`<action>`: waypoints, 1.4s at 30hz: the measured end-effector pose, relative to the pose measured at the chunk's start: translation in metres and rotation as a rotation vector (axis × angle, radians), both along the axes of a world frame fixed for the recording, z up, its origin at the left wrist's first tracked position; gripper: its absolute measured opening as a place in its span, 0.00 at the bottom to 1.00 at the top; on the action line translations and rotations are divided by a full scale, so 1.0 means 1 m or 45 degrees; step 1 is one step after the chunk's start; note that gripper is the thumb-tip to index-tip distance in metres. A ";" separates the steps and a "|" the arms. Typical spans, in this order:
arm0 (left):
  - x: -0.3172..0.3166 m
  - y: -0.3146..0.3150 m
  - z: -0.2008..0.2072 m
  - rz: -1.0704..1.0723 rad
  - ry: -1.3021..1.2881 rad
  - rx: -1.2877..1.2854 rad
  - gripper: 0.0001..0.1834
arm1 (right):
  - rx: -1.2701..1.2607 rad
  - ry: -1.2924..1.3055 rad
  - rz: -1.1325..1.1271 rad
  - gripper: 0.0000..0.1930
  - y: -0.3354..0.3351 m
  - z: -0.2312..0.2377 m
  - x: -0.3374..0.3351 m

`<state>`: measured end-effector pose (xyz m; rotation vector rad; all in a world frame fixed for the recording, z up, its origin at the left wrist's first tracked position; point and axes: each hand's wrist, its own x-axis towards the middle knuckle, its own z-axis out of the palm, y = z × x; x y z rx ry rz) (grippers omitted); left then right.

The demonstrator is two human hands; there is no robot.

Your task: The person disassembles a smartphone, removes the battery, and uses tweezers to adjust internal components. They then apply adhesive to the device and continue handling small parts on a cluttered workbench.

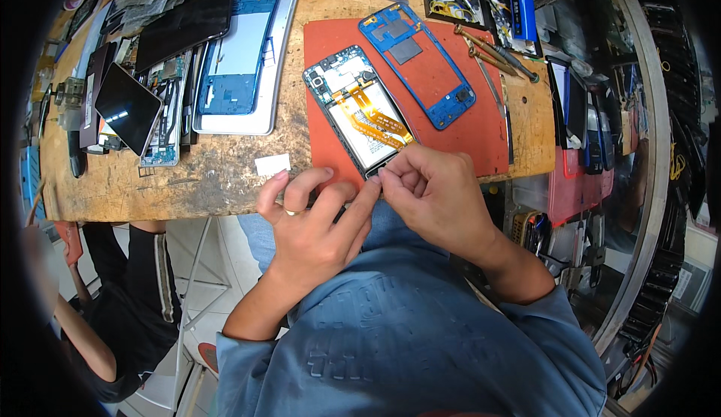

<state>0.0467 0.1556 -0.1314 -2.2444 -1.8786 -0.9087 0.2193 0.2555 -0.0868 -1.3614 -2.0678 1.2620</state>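
An opened smartphone (pixel 339 75) lies tilted on the red mat, its back cover off, with orange flex cables (pixel 369 120) across its white battery area. My right hand (pixel 447 199) is closed in a pinch at the phone's lower end; whatever its fingertips hold is too small or hidden to name. With fingers spread, my left hand (pixel 319 225) reaches its index fingertip to the same lower edge, close against the right fingertips. Beyond the phone, to the right, rests a blue phone mid-frame (pixel 443 79). Left of the phone's lower end is a small white piece (pixel 272 164).
The red mat (pixel 481 146) covers part of the worn wooden bench (pixel 225 191). Phones and parts are heaped at the left, beside a white tray (pixel 284 56). Screwdrivers (pixel 499 60) lie at the right. Another person (pixel 143 289) sits at lower left.
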 end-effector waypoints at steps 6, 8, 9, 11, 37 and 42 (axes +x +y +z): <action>-0.001 0.003 0.006 -0.055 0.123 -0.007 0.21 | -0.038 0.117 -0.097 0.06 -0.002 0.007 0.010; -0.005 0.005 0.009 -0.093 0.138 -0.028 0.22 | 0.021 0.248 -0.330 0.05 0.004 0.017 0.016; -0.007 0.005 0.010 -0.113 0.145 -0.038 0.22 | 0.023 0.330 -0.431 0.05 0.008 0.019 0.021; -0.007 0.004 0.009 -0.118 0.157 -0.024 0.22 | 0.124 0.402 -0.419 0.05 0.020 0.022 0.034; -0.012 0.038 0.019 -0.354 -0.093 -0.199 0.14 | 0.724 0.148 0.567 0.20 0.047 -0.018 0.049; -0.012 0.033 0.014 -0.283 -0.060 -0.131 0.14 | 0.768 0.160 0.569 0.14 0.054 -0.018 0.048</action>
